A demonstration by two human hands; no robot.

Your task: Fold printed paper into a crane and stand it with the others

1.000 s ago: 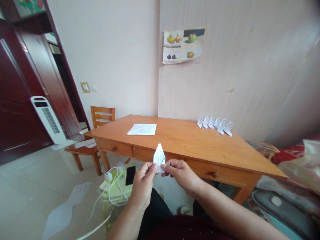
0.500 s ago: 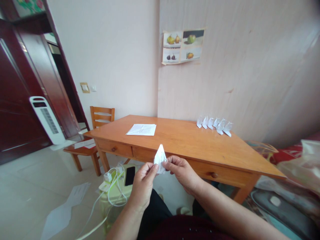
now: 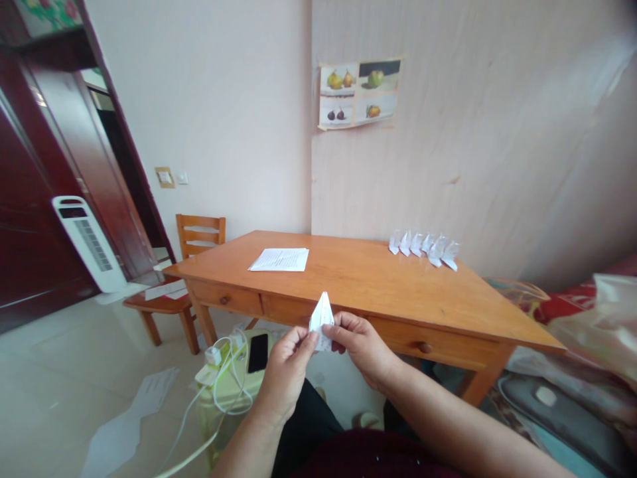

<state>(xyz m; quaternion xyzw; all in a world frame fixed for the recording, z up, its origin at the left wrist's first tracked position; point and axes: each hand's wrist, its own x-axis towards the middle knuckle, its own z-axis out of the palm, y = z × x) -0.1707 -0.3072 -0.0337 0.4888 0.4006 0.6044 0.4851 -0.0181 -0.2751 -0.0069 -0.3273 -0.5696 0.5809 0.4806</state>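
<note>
A small folded piece of white printed paper (image 3: 322,321), pointed at the top, is held up in front of the table's near edge. My left hand (image 3: 291,362) pinches its lower left side between thumb and fingers. On the right side, my right hand (image 3: 359,342) grips it, thumb pressed on its face and fingers curled behind. Several folded white paper pieces (image 3: 417,244) stand in a group at the table's back right. A stack of printed sheets (image 3: 279,259) lies on the table to the left.
The wooden table (image 3: 348,279) spans the view, with a chair (image 3: 202,232) at its left. Below left, a stool (image 3: 209,398) carries a phone (image 3: 258,353), white cables and a power strip. Sheets of paper (image 3: 112,441) lie on the floor. Bags (image 3: 610,318) crowd the right side.
The folded paper tilts slightly to the right and sits a little lower. Both hands keep hold of it, and the camera view has shifted slightly.
</note>
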